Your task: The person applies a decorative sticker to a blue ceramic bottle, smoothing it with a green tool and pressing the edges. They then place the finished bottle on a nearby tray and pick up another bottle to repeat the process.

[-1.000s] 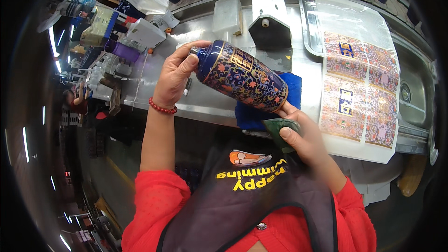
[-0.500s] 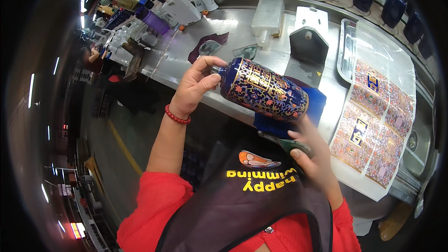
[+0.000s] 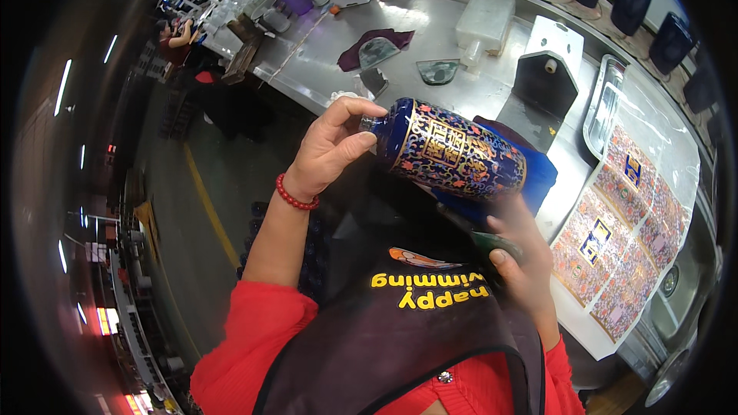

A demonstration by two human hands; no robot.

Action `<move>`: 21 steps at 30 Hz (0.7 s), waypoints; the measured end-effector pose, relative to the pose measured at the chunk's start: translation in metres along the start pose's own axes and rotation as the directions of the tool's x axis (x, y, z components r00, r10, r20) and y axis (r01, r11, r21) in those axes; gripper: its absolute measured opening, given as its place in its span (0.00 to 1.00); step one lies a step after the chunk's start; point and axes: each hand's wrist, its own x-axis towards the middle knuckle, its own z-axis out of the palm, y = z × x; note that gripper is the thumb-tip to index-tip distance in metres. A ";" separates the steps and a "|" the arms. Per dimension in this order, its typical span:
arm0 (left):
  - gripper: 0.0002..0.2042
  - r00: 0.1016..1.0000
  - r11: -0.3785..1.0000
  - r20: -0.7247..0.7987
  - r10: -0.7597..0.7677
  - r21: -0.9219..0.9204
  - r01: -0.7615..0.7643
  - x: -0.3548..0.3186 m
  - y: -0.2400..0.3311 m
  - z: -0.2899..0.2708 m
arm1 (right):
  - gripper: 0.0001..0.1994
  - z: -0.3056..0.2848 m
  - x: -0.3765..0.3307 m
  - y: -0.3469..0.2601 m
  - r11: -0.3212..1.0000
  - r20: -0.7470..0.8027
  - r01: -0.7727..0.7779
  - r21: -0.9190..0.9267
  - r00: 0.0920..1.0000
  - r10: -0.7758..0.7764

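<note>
My left hand [image 3: 327, 138] pinches the narrow neck of a dark blue bottle [image 3: 469, 155] between thumb and fingers. The bottle lies level in the air, its base to the right, covered with a colourful floral pattern and a gold panel. Below the base is my right hand [image 3: 530, 261], partly blurred, its thumb and fingers closed on a dark green scraper [image 3: 496, 244]. Whether its fingertips touch the bottle I cannot tell. A blue cloth [image 3: 540, 177] lies behind the bottle at the bench edge.
On the metal bench [image 3: 307, 65] lie a purple cloth [image 3: 355, 54], a half-round green scraper [image 3: 438, 71] and a clear bottle [image 3: 486, 19]. A metal stand [image 3: 546, 81] is behind the blue cloth. Patterned sheets [image 3: 607, 261] lie right beside a tray [image 3: 601, 111]; several dark blue bottles line the back.
The bottle has rolled slightly, bringing its gold panel nearer the middle of the visible side. Bench items sit further right in the picture. Both hands keep their holds.
</note>
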 end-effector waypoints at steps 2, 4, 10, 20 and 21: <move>0.16 0.999 0.999 -0.040 0.027 0.048 -0.025 -0.010 0.003 0.000 | 0.08 0.000 0.001 -0.002 1.000 0.028 -0.010 0.017 1.000 0.009; 0.16 0.994 0.990 -0.073 0.080 0.124 -0.070 -0.020 0.005 -0.003 | 0.08 0.001 0.003 -0.003 1.000 0.056 -0.016 0.022 0.998 0.015; 0.16 0.978 0.993 -0.182 0.105 0.079 -0.092 -0.058 0.003 -0.028 | 0.08 0.017 0.015 0.001 0.981 0.265 0.182 -0.069 0.951 -0.158; 0.15 0.911 0.992 -0.402 0.094 -0.038 -0.119 -0.163 -0.020 -0.092 | 0.08 0.089 0.056 -0.002 0.970 0.535 0.240 -0.047 0.826 -0.179; 0.15 0.891 0.993 -0.448 0.067 -0.054 -0.102 -0.172 -0.024 -0.097 | 0.08 0.097 0.060 0.000 0.978 0.554 0.206 -0.044 0.819 -0.148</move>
